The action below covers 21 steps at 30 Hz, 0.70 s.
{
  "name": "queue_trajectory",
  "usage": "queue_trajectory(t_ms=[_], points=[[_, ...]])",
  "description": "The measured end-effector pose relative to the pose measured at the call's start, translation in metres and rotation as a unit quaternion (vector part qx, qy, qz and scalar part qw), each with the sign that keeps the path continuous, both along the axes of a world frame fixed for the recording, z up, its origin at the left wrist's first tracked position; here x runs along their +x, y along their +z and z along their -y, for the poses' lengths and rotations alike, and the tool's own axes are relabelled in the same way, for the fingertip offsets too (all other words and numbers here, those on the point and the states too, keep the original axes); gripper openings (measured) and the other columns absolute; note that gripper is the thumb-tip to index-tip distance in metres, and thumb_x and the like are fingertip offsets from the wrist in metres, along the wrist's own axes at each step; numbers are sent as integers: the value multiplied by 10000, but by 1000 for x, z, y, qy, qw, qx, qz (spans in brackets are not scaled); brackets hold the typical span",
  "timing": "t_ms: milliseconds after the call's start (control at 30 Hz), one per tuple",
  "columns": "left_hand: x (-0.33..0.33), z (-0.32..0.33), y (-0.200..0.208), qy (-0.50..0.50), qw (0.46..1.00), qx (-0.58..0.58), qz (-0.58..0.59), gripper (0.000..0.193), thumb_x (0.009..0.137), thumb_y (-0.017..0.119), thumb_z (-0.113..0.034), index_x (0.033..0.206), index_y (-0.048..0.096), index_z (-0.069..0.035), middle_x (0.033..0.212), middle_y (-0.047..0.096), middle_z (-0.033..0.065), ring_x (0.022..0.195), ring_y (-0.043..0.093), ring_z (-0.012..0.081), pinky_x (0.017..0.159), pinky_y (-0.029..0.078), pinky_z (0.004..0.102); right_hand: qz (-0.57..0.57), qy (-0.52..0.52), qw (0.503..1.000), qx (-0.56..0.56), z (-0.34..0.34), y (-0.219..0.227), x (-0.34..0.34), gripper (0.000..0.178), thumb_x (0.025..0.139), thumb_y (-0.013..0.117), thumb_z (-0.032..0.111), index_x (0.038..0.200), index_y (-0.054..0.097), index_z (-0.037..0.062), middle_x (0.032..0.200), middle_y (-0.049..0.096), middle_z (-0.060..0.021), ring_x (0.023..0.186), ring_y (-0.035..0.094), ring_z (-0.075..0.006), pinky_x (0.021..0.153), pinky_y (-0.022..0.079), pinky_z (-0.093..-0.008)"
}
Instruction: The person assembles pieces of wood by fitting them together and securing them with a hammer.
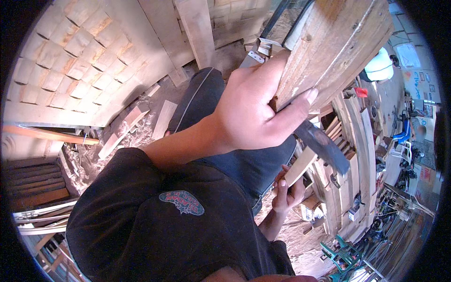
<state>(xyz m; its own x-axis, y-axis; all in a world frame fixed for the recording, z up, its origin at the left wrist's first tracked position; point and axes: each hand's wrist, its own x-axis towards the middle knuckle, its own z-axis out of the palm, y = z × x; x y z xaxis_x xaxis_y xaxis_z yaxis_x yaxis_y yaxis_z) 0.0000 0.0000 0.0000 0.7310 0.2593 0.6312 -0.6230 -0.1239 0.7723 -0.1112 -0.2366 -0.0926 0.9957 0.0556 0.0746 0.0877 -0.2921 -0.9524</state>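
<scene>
One wooden board (338, 51) is the landmark here, slanting up and away from the person. Two hands are at work. The left hand (249, 108) is closed around the board's near end, its thumb pressed along the face. The right hand (287, 192), below the board, is wrapped around the pale handle of one hammer (324, 145); the single dark head sits just below the board's near end, partly hidden by the left hand, so I cannot tell whether they touch.

Left of the board stands one large panel (70, 61) faced with rows of square wood pieces, too many to count reliably. Between panel and board, at least two loose offcuts (164, 120) lie on the littered floor. One orange strip (51, 134) is far to the board's left. Below and right of the board, several long planks (369, 150) lie side by side; their exact number is unclear. Well below the board is one green chair (340, 254).
</scene>
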Motion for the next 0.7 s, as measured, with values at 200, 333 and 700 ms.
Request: queue_trajectory(t_ms=[200,333,700], points=[[-15,1,6,-26,1000,-7,-11,296,792,681,-74,1043,580,46,718,630,179,618,666,275,572,505,322,41,12,999,-33,6,27,-13,363,912,572,197,1077,571,-126,634,533,-40,505,457,-82,471,345,-213],[-22,-1,12,-5,1000,13,15,304,787,686,-69,1045,578,49,716,630,182,611,662,282,560,501,327,32,77,991,-102,49,35,-19,382,887,593,221,1035,590,-131,618,519,-24,497,461,-79,467,348,-214],[-33,2,19,10,997,-10,81,289,790,689,-81,1017,575,56,666,617,165,573,652,277,531,494,326,173,78,963,189,28,41,-25,373,920,627,265,1011,554,-89,673,532,-121,505,493,-159,420,427,-275]])
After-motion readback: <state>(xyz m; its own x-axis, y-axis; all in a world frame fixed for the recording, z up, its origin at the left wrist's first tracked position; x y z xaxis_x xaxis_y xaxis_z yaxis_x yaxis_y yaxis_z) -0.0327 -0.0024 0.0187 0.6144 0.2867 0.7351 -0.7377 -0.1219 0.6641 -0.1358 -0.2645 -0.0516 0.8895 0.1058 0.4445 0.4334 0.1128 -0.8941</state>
